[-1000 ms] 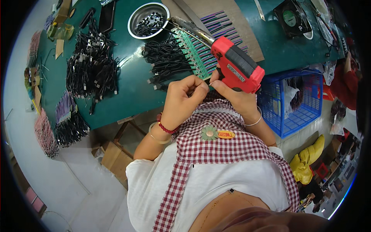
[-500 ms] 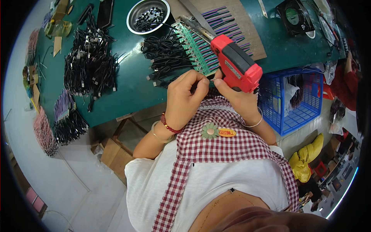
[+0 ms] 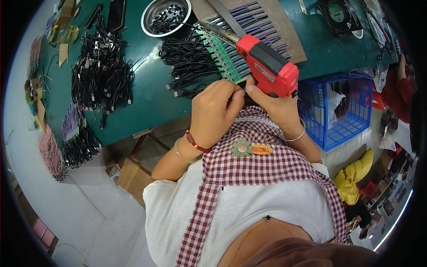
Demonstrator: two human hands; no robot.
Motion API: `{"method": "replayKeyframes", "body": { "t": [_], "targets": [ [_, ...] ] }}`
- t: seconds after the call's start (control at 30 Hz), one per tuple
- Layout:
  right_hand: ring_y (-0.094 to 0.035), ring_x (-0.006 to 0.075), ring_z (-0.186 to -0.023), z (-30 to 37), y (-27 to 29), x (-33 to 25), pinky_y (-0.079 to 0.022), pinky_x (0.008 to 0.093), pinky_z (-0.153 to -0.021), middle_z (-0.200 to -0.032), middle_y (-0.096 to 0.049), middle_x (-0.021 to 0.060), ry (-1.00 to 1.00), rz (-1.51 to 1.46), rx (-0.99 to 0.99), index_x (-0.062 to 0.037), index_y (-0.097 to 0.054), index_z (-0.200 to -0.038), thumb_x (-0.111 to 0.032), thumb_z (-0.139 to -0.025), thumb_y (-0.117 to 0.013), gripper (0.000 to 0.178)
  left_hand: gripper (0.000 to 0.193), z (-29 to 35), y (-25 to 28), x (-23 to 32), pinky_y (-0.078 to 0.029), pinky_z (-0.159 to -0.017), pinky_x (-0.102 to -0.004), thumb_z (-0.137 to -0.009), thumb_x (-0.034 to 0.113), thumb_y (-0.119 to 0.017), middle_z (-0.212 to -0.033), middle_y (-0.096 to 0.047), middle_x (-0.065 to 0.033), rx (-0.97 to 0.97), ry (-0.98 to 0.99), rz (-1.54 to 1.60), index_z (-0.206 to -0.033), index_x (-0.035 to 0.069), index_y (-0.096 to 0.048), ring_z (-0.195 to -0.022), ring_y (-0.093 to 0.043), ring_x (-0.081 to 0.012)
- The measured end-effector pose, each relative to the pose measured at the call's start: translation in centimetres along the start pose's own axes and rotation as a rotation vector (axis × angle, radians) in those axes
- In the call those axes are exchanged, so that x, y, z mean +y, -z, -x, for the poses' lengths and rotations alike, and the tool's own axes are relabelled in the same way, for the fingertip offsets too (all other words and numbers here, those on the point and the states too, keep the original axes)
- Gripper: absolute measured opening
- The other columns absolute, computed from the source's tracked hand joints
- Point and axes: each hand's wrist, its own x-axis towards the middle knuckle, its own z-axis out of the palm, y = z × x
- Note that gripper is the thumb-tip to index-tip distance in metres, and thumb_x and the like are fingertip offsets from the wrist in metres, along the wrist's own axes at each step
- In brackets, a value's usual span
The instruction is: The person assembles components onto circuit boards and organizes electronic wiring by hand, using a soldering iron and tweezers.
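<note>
Left hand [image 3: 215, 103]: curled, thumb folded inward, just beside the right thumb; fingertips hidden, so cannot tell whether clamped on anything.
Right hand [image 3: 278, 109]: wrapped around the grip of the soldering gun, thumb raised toward the left hand.
Soldering gun [image 3: 269, 66]: red and black; held above the near part of the board row, barrel pointing up and to the left, probably to keep hot metal clear of both hands.
Hand position: close together in front of the checked apron [image 3: 262, 171], presumably for fine control at short reach.
Circuit boards [image 3: 224, 58]: green, set side by side in a row, with black cables [image 3: 189, 62] to the left and purple-and-black wires [image 3: 253, 24] to the right; likely spread apart for access to the joints.
Cardboard sheet [image 3: 294, 51]: laid under the wires, perhaps to shield the green table [image 3: 147, 86].
Metal strip [image 3: 227, 17]: laid across the wires, possibly as a weight.
Metal bowl [image 3: 161, 34]: beyond the cables; holding small black parts [image 3: 169, 18], probably kept from scattering.
Blue basket [image 3: 313, 120]: beside the table, to the right; containing a dark bundle [image 3: 344, 100] and pale plastic wrapping [image 3: 333, 104].
</note>
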Motion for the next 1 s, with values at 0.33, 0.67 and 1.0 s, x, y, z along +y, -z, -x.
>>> {"method": "replayKeyframes", "body": {
  "t": [0.33, 0.67, 1.0],
  "targets": [
    [-0.055, 0.0059, -0.067, -0.7, -0.4, 0.0, -0.044, 0.0214, -0.063, -0.076, -0.060, -0.0008, 0.064, -0.010, 0.118, -0.0014, -0.061, -0.086, -0.010, -0.080, -0.064, 0.011, 0.009, -0.2, -0.3, -0.8, -0.042, -0.050, -0.0241, -0.070, -0.003, -0.062, -0.072, -0.055, -0.0068, 0.014, -0.043, 0.023, -0.077, 0.001, -0.057, -0.058, -0.053, -0.0143],
    [-0.057, 0.0069, -0.079, -0.1, 0.2, 0.9, -0.044, 0.0237, -0.071, -0.084, -0.060, -0.0037, 0.066, 0.180, -0.062, -0.0094, -0.063, -0.095, -0.010, -0.081, -0.061, 0.014, 0.013, -0.6, -0.1, -0.6, -0.045, -0.057, -0.0247, -0.067, -0.005, -0.064, -0.078, -0.057, -0.0065, 0.091, -0.105, -0.022, -0.077, 0.000, -0.057, -0.067, -0.056, -0.0157],
    [-0.055, 0.0061, -0.071, -0.2, 0.0, 0.2, -0.043, 0.0223, -0.064, -0.083, -0.060, -0.0008, 0.088, -0.047, 0.149, -0.0007, -0.062, -0.090, -0.012, -0.084, -0.061, 0.012, 0.010, -0.9, -0.1, -1.6, -0.045, -0.060, -0.0281, -0.067, -0.001, -0.065, -0.091, -0.056, -0.0076, 0.152, -0.045, -0.143, -0.075, 0.002, -0.060, -0.075, -0.056, -0.0189]
  ]
}}
